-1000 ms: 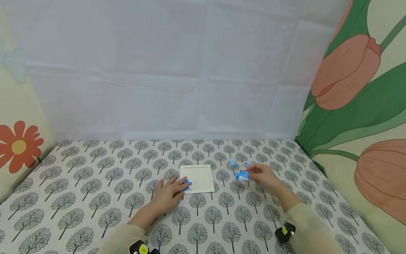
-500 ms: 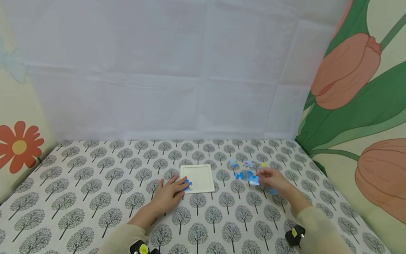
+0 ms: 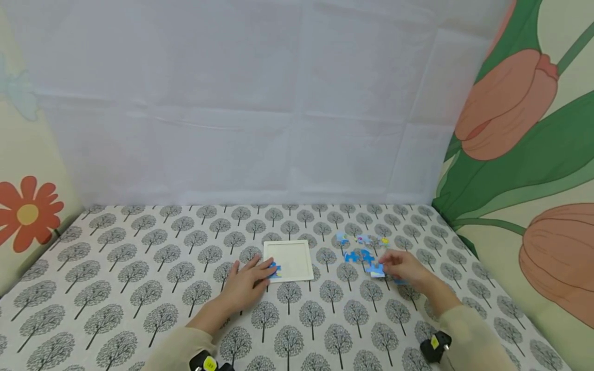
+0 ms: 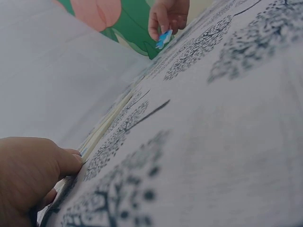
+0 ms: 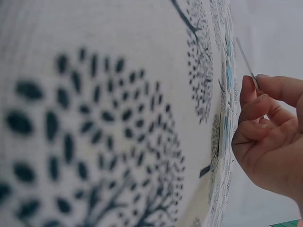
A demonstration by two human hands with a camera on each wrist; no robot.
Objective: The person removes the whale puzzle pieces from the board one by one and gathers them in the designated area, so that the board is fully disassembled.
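Observation:
My right hand (image 3: 403, 268) pinches a light blue puzzle piece (image 3: 376, 270) between thumb and fingertips. In the right wrist view that piece (image 5: 246, 59) shows edge-on, raised off the cloth. Flat at the left side of a white square puzzle frame (image 3: 289, 262) lies my left hand (image 3: 248, 283), its fingers extended over the frame's edge. Under its fingertips a blue puzzle piece (image 3: 276, 271) sits in the frame's lower left corner. Blue puzzle pieces (image 3: 359, 256) lie on the cloth just beyond my right hand, and another piece (image 3: 400, 282) is partly hidden beneath it.
Farther back on the right are several small pieces: a light blue piece (image 3: 342, 238), a pinkish one (image 3: 363, 239) and a yellow one (image 3: 384, 240). A tree-print cloth (image 3: 185, 304) covers the table. Behind it hangs a white sheet (image 3: 260, 129).
My right hand has drawn back to the right and toward me, lifting the light blue piece away from the other blue ones. My left hand has stayed on the frame.

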